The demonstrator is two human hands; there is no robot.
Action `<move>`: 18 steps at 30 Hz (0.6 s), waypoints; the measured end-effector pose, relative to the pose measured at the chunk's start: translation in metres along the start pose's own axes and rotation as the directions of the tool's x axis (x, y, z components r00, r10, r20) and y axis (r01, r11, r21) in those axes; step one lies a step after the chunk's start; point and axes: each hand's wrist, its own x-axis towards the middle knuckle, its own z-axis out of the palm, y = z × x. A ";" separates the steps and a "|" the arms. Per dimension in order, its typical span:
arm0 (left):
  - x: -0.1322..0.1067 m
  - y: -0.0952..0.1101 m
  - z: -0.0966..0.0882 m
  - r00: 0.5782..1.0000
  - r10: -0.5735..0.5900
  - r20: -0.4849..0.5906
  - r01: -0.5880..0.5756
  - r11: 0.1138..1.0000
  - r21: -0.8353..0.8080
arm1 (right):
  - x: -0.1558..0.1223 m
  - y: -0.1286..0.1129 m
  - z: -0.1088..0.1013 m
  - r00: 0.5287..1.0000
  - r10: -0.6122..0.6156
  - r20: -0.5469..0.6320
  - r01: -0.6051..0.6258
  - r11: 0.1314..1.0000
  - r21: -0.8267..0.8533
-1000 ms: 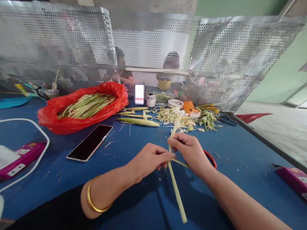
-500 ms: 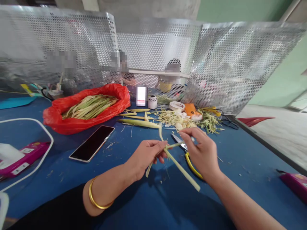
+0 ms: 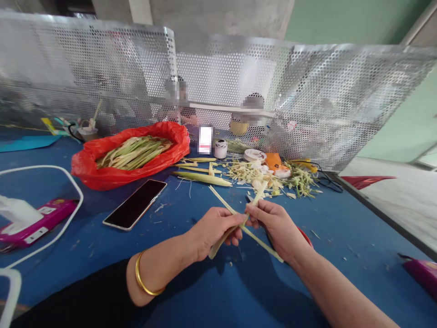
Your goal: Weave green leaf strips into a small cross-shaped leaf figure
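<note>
Pale green leaf strips (image 3: 262, 242) cross one another above the middle of the table. My left hand (image 3: 218, 230) pinches them at the crossing between thumb and fingers, and a broader end hangs below its palm. Close on the right, my right hand (image 3: 278, 225) grips an upright strip (image 3: 260, 192) with thumb and forefinger. The two hands' fingertips nearly meet. Under my right hand lies a pair of scissors, mostly hidden; a red handle (image 3: 305, 237) shows beyond the wrist and a bit of blade by the fingers.
A red plastic bag (image 3: 85, 168) full of long leaves (image 3: 133, 152) stands back left, with a phone (image 3: 134, 205) in front. Trimmed scraps (image 3: 252, 173), a tape roll (image 3: 255, 155) and a small jar (image 3: 220, 149) lie behind the hands. A purple power strip (image 3: 51, 218) sits left.
My right hand has moved left and in toward my left hand, now gripping a strip that stands upright. The strips form an X. The yellow scissor handle is covered.
</note>
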 end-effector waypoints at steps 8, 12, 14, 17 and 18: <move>-0.002 0.002 0.000 0.997 -0.005 0.072 0.001 0.998 0.056 | 0.002 0.007 0.002 0.972 -0.101 -0.213 0.092 0.994 -0.055; -0.004 0.003 0.000 0.998 0.003 0.070 -0.008 0.997 0.080 | -0.001 0.007 0.006 0.967 -0.116 -0.225 0.102 0.992 -0.072; -0.004 0.003 0.001 0.998 0.002 0.065 -0.008 0.996 0.094 | -0.001 0.008 0.007 0.965 -0.123 -0.233 0.107 0.991 -0.079; -0.003 0.001 0.001 0.999 0.013 0.033 -0.016 0.996 0.083 | 0.003 0.009 0.003 0.968 -0.123 -0.218 0.103 0.990 -0.099; -0.002 0.001 0.001 1.000 0.020 0.011 -0.021 0.998 0.062 | 0.005 0.009 0.001 0.972 -0.114 -0.205 0.094 0.990 -0.105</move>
